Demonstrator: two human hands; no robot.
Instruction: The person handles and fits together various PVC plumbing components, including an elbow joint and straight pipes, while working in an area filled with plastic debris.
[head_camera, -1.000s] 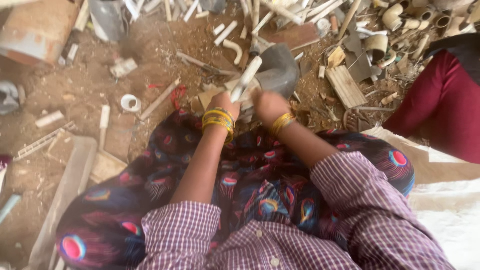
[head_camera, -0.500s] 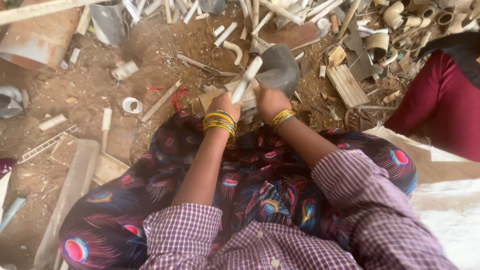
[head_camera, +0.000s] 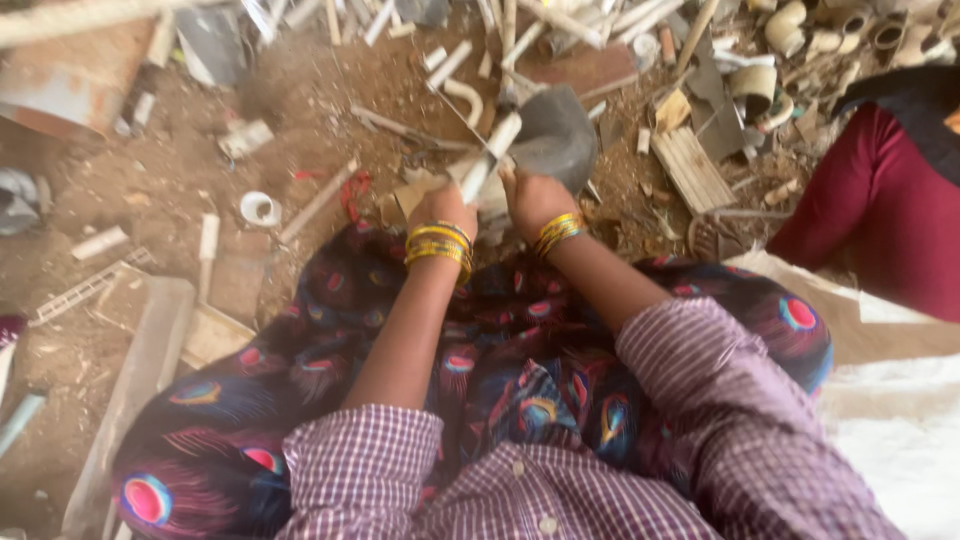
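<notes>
The left hand and the right hand were side by side over the person's lap, both blurred. The left hand was closed around the lower end of a white pipe piece that slanted up and away from it; its fingers were hidden on the far side. The right hand was curled against a grey bent pipe fitting just beyond it, but whether it gripped the fitting or the white piece could not be told. Yellow bangles ringed both wrists. The dirt ground around was littered with pipe offcuts, mostly smeared by motion. A white ring lay to the left. At the right edge, another person's red sleeve was cut off by the frame.
</notes>
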